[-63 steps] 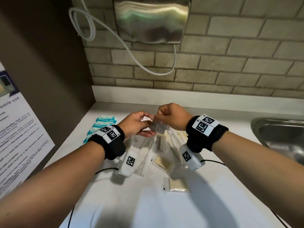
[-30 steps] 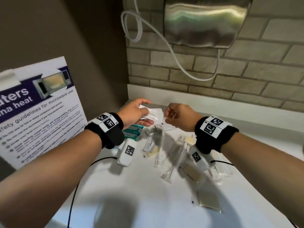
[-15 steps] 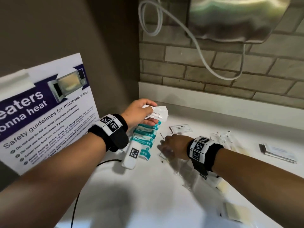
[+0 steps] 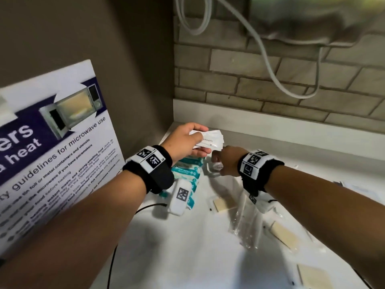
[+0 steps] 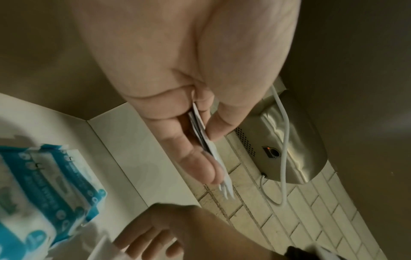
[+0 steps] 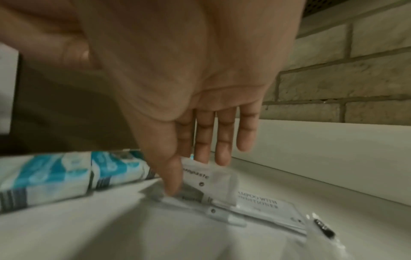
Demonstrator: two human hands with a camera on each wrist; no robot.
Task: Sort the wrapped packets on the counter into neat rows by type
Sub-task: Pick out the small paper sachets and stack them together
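Note:
My left hand (image 4: 203, 141) hovers over the counter's back left corner, gripping a stack of white toothpaste sachets (image 4: 214, 138) between thumb and fingers; the left wrist view shows the stack (image 5: 224, 190) edge-on. Just to its right and lower, my right hand (image 4: 216, 161) pinches a single white toothpaste sachet (image 4: 217, 168). In the right wrist view the thumb and fingers of that hand (image 6: 186, 173) hold the bent sachet (image 6: 213, 177) just above the counter. A shampoo sachet (image 6: 262, 202) lies flat beside it.
A row of blue-and-white wipe packs (image 4: 187, 174) lies under my left wrist. Clear packets with tan pads (image 4: 283, 234) and clear sleeves (image 4: 248, 222) are scattered on the white counter (image 4: 187, 257). A microwave poster (image 4: 52, 153) stands left; a hand dryer (image 5: 278, 140) and cable hang above.
My right hand dropped to the packets on the counter, took one white sachet and came up beside the left hand. The left hand kept its stack. The view swung left.

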